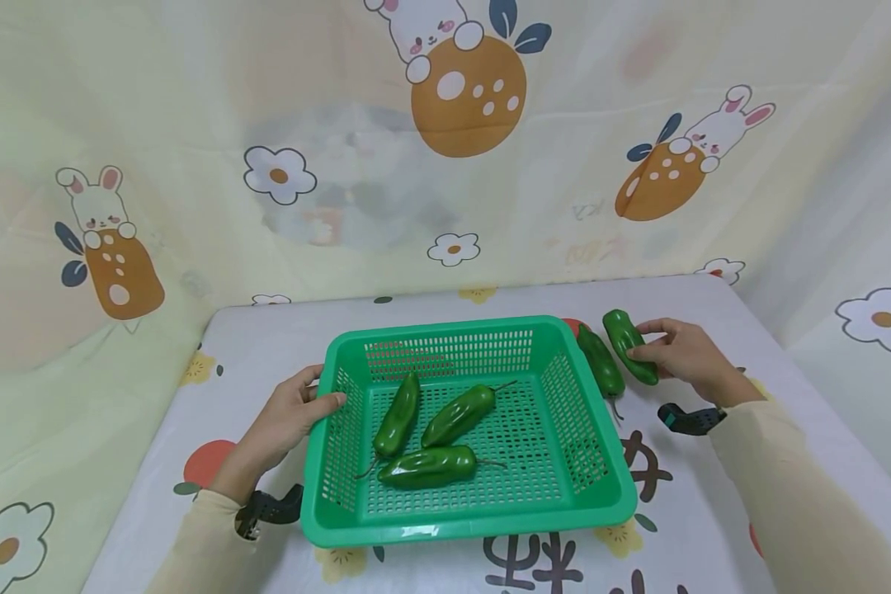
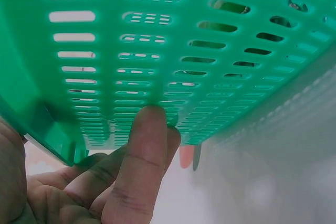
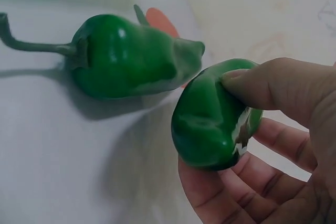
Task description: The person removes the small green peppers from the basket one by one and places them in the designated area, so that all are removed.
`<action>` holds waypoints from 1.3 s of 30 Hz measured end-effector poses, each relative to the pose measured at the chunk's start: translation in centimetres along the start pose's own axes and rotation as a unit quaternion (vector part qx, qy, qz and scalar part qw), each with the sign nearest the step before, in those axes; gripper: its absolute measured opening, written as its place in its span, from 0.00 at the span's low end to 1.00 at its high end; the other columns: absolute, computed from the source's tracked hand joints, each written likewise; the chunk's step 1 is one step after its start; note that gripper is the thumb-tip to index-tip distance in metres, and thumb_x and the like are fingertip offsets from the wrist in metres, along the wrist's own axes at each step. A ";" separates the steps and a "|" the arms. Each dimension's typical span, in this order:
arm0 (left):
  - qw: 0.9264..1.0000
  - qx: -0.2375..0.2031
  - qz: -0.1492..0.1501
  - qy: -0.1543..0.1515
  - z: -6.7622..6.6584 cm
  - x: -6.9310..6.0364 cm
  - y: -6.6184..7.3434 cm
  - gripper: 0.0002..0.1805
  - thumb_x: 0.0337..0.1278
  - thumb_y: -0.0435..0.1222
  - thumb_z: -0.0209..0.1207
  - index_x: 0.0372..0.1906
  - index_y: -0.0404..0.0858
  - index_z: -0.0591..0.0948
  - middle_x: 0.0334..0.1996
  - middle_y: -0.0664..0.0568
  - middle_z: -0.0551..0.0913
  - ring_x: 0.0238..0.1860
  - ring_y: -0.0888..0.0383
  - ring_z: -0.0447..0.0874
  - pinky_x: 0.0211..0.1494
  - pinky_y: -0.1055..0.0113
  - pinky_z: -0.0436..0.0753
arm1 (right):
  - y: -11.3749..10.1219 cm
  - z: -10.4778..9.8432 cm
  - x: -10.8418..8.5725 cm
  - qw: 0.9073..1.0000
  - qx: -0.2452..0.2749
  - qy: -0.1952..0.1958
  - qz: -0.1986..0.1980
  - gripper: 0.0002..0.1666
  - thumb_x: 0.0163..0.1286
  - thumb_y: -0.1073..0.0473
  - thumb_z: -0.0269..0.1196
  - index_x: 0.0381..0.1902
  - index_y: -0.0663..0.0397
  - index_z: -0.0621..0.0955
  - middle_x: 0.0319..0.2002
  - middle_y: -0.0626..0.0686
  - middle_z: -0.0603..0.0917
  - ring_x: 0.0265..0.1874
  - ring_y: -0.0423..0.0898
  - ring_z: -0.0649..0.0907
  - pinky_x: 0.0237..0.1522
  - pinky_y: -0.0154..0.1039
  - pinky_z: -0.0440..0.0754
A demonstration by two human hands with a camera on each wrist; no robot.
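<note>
Cream-coloured fabric sleeves [image 1: 794, 478] flank a green, perforated plastic basket [image 1: 445, 532] whose rim the left hand [image 1: 288, 417] grips, while the right hand [image 1: 686, 356] pinches a glossy, elongated green pepper [image 1: 627, 338] beside another [image 1: 600, 360] on the table [image 1: 686, 532], a light, sure hold probably suiting its slick skin.

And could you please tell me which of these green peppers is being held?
The rightmost pepper in the head view, pinched by the right hand. Another pepper lies unheld on the tablecloth, and three peppers lie unheld in the basket.
</note>
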State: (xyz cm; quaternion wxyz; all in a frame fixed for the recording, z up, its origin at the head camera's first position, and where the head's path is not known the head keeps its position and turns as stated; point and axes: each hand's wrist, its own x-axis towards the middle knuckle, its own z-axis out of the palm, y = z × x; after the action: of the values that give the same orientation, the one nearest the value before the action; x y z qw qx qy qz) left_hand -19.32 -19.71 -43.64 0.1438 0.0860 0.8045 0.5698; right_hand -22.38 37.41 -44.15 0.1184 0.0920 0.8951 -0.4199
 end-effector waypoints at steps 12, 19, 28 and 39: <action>1.000 0.002 -0.003 0.000 0.0 -0.1 0.1 0.33 0.73 0.35 0.59 0.77 0.32 0.62 0.49 0.31 0.87 0.36 0.44 0.93 0.39 0.53 0.93 | 1.3 0.6 0.9 1.000 0.003 -0.002 0.013 0.42 0.73 0.51 0.67 0.75 0.67 0.65 0.53 0.66 0.80 0.44 0.54 0.83 0.42 0.38 0.88; 1.000 -0.002 -0.005 0.000 0.0 -0.1 0.2 0.34 0.73 0.35 0.59 0.77 0.32 0.62 0.50 0.31 0.86 0.37 0.44 0.93 0.39 0.53 0.93 | 1.7 0.9 1.1 1.000 0.001 -0.001 0.019 0.42 0.73 0.52 0.67 0.74 0.68 0.65 0.51 0.66 0.81 0.41 0.52 0.83 0.39 0.36 0.86; 1.000 0.003 -0.009 0.003 0.0 0.0 0.1 0.34 0.73 0.35 0.59 0.78 0.32 0.62 0.49 0.31 0.86 0.36 0.44 0.93 0.39 0.53 0.93 | 1.6 1.3 1.3 0.999 -0.012 0.010 0.028 0.42 0.72 0.53 0.67 0.74 0.69 0.66 0.53 0.70 0.80 0.43 0.54 0.84 0.39 0.37 0.87; 1.000 0.001 -0.002 0.001 0.0 0.1 -0.1 0.33 0.73 0.35 0.60 0.77 0.32 0.63 0.49 0.32 0.87 0.36 0.44 0.93 0.38 0.52 0.93 | 0.8 1.5 0.7 0.999 -0.041 0.014 0.026 0.41 0.71 0.53 0.67 0.72 0.71 0.66 0.49 0.69 0.81 0.40 0.53 0.84 0.37 0.37 0.86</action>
State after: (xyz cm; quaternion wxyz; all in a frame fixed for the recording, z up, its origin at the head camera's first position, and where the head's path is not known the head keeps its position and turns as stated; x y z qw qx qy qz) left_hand -19.40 -19.75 -43.77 0.1444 0.0841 0.8052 0.5689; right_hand -22.67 36.82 -45.86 0.1200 0.1161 0.9104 -0.3786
